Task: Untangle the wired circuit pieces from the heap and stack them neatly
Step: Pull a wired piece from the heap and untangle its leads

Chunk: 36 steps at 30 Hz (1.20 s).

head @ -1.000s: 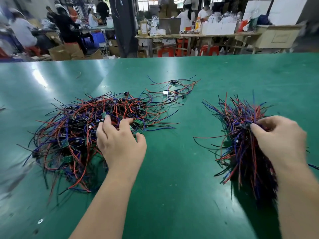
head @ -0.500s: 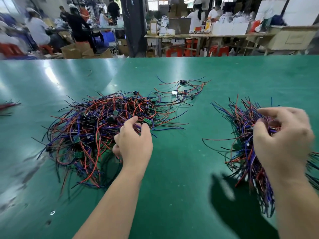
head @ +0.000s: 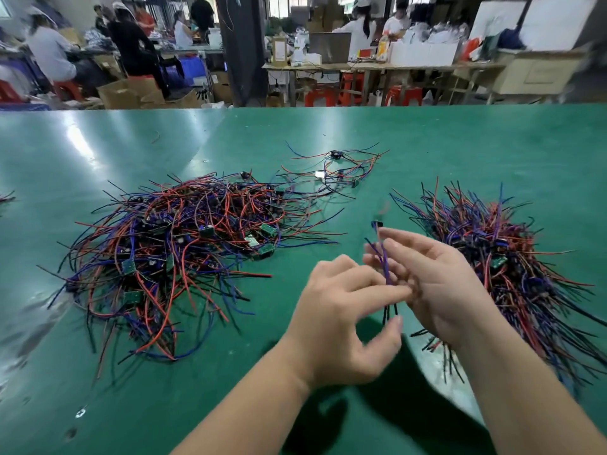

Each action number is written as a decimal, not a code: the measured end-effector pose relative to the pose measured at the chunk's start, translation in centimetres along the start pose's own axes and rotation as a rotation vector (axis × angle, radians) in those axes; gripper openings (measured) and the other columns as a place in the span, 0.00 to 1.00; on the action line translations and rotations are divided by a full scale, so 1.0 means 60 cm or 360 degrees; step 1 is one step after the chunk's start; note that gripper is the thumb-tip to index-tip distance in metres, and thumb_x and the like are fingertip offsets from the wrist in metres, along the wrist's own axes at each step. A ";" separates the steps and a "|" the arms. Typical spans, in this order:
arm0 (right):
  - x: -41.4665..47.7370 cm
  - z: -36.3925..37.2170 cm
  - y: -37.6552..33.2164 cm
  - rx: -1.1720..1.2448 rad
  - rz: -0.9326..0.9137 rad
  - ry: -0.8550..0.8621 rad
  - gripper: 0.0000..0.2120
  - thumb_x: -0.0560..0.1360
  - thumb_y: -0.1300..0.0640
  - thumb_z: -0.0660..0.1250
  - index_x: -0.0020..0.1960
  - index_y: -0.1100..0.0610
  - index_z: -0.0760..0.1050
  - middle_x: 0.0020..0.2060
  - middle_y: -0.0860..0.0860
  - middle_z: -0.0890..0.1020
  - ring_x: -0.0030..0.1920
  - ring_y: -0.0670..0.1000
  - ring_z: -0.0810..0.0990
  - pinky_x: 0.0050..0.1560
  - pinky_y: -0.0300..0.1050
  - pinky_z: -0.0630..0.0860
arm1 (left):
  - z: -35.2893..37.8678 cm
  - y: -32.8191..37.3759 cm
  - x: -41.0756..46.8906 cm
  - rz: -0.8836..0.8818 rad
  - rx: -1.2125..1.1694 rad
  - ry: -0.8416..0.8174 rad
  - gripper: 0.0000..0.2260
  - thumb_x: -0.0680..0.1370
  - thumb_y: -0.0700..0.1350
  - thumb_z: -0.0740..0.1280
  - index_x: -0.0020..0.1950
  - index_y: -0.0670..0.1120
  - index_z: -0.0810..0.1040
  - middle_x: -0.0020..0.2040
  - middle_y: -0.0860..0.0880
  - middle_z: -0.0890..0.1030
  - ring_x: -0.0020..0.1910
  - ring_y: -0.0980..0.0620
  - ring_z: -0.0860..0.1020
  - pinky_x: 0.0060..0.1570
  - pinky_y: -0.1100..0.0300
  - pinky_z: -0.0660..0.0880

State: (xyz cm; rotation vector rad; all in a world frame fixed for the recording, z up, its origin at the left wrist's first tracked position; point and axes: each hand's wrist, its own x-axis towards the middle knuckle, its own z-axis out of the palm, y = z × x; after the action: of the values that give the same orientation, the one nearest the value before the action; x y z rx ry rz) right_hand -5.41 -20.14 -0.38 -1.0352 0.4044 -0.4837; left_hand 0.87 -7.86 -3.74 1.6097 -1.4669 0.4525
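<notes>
Half a second ago our left hand [head: 341, 310] was dug into the tangled heap [head: 184, 244] and our right hand [head: 450, 290] sat on the sorted stack [head: 499, 257]. Now both have left their piles and meet in the air above the green counter [head: 460, 152], between the two.

Between them stands one wired piece [head: 385, 267], roughly upright. Its small dark part is at the top and its purple and black wires run down, the black ends hanging free below our hands.

Our left hand comes in from the lower left with its fingers [head: 348, 284] curled. The forefinger reaches across the wires and the thumb is just beneath, with a gap between them. Motion blur keeps us from telling whether that hand truly pinches the wires.

Our right hand is turned palm inward, fingers spread and nearly straight, and the wires lie against them.

A small loose cluster [head: 341, 172] of wired pieces lies farther back on the counter, apart from both piles.
</notes>
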 end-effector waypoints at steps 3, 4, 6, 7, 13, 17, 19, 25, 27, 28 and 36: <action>0.002 -0.009 -0.006 0.0014 -0.0069 0.0075 0.14 0.63 0.64 0.67 0.49 0.62 0.77 0.36 0.55 0.84 0.33 0.47 0.83 0.32 0.33 0.76 | -0.006 -0.002 0.000 -0.0116 -0.0129 -0.0078 0.08 0.69 0.43 0.68 0.44 0.46 0.85 0.39 0.51 0.81 0.39 0.50 0.74 0.45 0.52 0.70; 0.004 -0.010 -0.006 0.0034 -0.0087 0.0083 0.14 0.63 0.65 0.67 0.48 0.62 0.77 0.35 0.55 0.84 0.33 0.47 0.83 0.31 0.32 0.76 | -0.008 -0.003 0.000 -0.0192 -0.0237 -0.0088 0.07 0.69 0.42 0.68 0.42 0.46 0.85 0.38 0.52 0.81 0.40 0.52 0.75 0.46 0.52 0.71; 0.004 -0.009 -0.004 0.0061 -0.0116 0.0097 0.12 0.63 0.66 0.67 0.47 0.61 0.77 0.35 0.56 0.84 0.33 0.48 0.83 0.29 0.32 0.75 | -0.012 -0.005 0.001 -0.0414 -0.0536 -0.0058 0.08 0.70 0.44 0.66 0.39 0.45 0.84 0.37 0.52 0.83 0.40 0.55 0.77 0.47 0.53 0.73; 0.005 -0.008 -0.004 0.0067 -0.0130 0.0115 0.11 0.65 0.68 0.67 0.46 0.61 0.76 0.35 0.55 0.85 0.33 0.48 0.83 0.29 0.32 0.74 | -0.014 -0.005 0.002 -0.0548 -0.0681 -0.0022 0.09 0.71 0.46 0.64 0.37 0.44 0.83 0.37 0.51 0.84 0.40 0.54 0.79 0.48 0.53 0.75; 0.005 -0.010 -0.009 0.0157 -0.0260 0.0269 0.10 0.72 0.72 0.64 0.43 0.58 0.75 0.34 0.54 0.84 0.32 0.48 0.83 0.28 0.31 0.72 | -0.015 -0.026 0.009 -0.1005 -0.1026 0.0185 0.05 0.69 0.47 0.70 0.33 0.49 0.81 0.34 0.49 0.83 0.39 0.48 0.82 0.45 0.56 0.78; 0.002 -0.010 -0.015 0.0215 -0.0346 0.0266 0.11 0.73 0.73 0.62 0.42 0.58 0.74 0.34 0.53 0.84 0.32 0.48 0.82 0.28 0.32 0.70 | -0.016 -0.037 0.006 -0.1011 -0.0781 0.0009 0.04 0.69 0.45 0.74 0.35 0.50 0.82 0.32 0.53 0.82 0.31 0.58 0.76 0.37 0.67 0.73; 0.001 -0.014 -0.019 0.0250 -0.0393 0.0273 0.12 0.74 0.73 0.61 0.42 0.57 0.75 0.34 0.52 0.84 0.32 0.47 0.81 0.29 0.32 0.70 | -0.018 -0.045 0.001 -0.0913 -0.0452 -0.0191 0.03 0.70 0.45 0.75 0.37 0.50 0.83 0.34 0.54 0.82 0.32 0.58 0.77 0.38 0.65 0.74; 0.000 -0.026 -0.029 0.0333 -0.0412 0.0236 0.16 0.75 0.70 0.59 0.38 0.54 0.78 0.36 0.53 0.84 0.31 0.46 0.78 0.33 0.34 0.73 | -0.034 -0.080 -0.008 -0.0990 0.0485 -0.0311 0.10 0.75 0.46 0.67 0.55 0.48 0.81 0.54 0.50 0.80 0.56 0.49 0.76 0.60 0.56 0.69; -0.001 -0.022 -0.026 0.0341 -0.0403 0.0161 0.20 0.75 0.71 0.58 0.35 0.54 0.81 0.36 0.55 0.84 0.31 0.47 0.78 0.32 0.35 0.74 | -0.038 -0.086 -0.007 -0.1134 0.0669 -0.0133 0.11 0.75 0.48 0.67 0.56 0.50 0.81 0.61 0.49 0.76 0.61 0.47 0.71 0.62 0.55 0.65; -0.002 -0.019 -0.024 0.0320 -0.0392 0.0121 0.21 0.74 0.71 0.58 0.34 0.54 0.82 0.36 0.55 0.84 0.31 0.47 0.79 0.32 0.35 0.74 | -0.040 -0.086 -0.005 -0.1167 0.0709 -0.0031 0.10 0.75 0.49 0.67 0.55 0.51 0.81 0.63 0.49 0.75 0.63 0.47 0.69 0.63 0.55 0.63; -0.021 0.008 0.007 0.0006 -0.0094 -0.0321 0.08 0.62 0.66 0.67 0.38 0.55 0.79 0.39 0.59 0.85 0.30 0.49 0.81 0.29 0.31 0.74 | -0.033 -0.037 0.024 -0.1245 -0.1004 0.0312 0.11 0.74 0.55 0.64 0.47 0.51 0.82 0.43 0.51 0.86 0.43 0.56 0.82 0.47 0.66 0.76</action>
State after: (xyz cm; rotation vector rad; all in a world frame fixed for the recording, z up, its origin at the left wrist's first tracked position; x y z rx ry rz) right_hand -6.14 -18.90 -0.43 -1.0831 0.1939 -0.4279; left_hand 3.84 -7.37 -2.32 1.4143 -0.6359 -0.2761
